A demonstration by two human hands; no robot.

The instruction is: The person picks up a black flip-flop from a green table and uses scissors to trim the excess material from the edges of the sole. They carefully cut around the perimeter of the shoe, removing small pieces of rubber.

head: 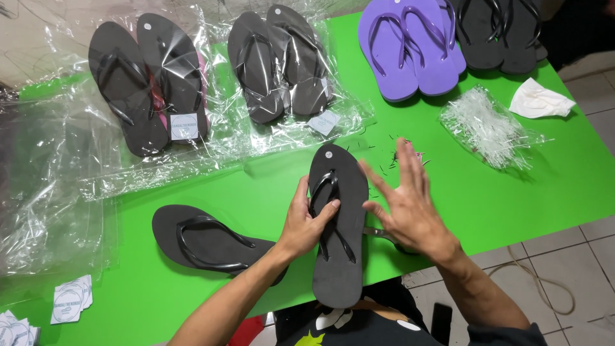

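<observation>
Black flip-flop (338,230) overhangs near edge of green table (500,198), toe pointing away. Left hand (307,221) grips its strap, thumb over sole. Right hand (407,202) just beside it, fingers spread, holding nothing. Second black flip-flop (205,240) flat to left. Paper labels (72,300) near left corner. Farther: bagged black pairs (211,77), purple pair (410,45), bag of plastic tag pins (487,131).

We have one view only, from a camera on the head, looking steeply down and forward over the green table (487,205). It sits close above our fingers (410,170), with floor tiles (576,256) just right of them.
</observation>
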